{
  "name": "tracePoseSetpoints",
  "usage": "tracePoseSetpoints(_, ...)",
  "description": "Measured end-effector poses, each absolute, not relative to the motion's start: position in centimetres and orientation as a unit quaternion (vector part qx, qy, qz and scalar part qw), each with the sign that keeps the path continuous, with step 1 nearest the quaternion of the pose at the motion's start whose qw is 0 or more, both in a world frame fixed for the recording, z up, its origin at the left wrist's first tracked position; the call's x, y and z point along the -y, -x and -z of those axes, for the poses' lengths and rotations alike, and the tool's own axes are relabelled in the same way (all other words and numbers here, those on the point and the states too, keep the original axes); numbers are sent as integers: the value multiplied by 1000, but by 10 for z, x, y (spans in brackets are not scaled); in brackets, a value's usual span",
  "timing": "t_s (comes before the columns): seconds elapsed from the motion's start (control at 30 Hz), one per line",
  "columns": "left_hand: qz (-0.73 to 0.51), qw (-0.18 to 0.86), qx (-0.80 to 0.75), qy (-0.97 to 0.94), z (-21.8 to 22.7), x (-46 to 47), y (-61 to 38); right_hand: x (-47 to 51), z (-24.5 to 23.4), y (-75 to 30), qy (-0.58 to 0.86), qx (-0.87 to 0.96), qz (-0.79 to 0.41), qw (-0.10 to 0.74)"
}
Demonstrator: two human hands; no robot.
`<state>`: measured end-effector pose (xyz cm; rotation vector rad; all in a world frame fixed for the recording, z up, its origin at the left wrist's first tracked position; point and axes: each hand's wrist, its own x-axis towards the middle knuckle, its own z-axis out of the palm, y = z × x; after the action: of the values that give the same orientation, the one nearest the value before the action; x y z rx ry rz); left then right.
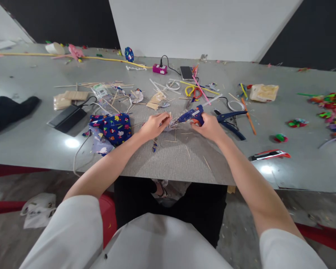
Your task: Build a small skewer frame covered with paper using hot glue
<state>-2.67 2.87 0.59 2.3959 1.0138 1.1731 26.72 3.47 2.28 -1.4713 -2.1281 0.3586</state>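
My right hand [210, 127] is wrapped round the handle of a blue hot glue gun [190, 114] with an orange trigger. The gun's nozzle points left, close to the fingertips of my left hand [156, 126]. Those fingers are closed in a pinch on a small, pale pleated fabric piece [172, 126], which they partly hide. Thin wooden sticks [187, 151] lie loose on the table below both hands. Left of my left hand is folded blue patterned fabric [116, 129]. Blue-handled pliers [232, 123] rest just right of my right hand.
Behind the hands lie yellow and orange scissors [194, 92], a pleated fabric fan [136, 96] and a phone [186, 73]. A red utility knife [270, 154] is near the front edge at right. A black box with cables [67, 118] sits left, a purple power socket [159, 69] at the back.
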Motion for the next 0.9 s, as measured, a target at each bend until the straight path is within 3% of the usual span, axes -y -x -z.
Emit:
tracePoseSetpoints(0.37, -343, 194, -348, -851, -15, -24, 29, -29, -18, -259, 550, 801, -107, 210)
tracePoseSetpoints(0.9, -343, 206, -356, -844, -8, -26, 26, -31, -11, -260, 539, 816, -90, 187)
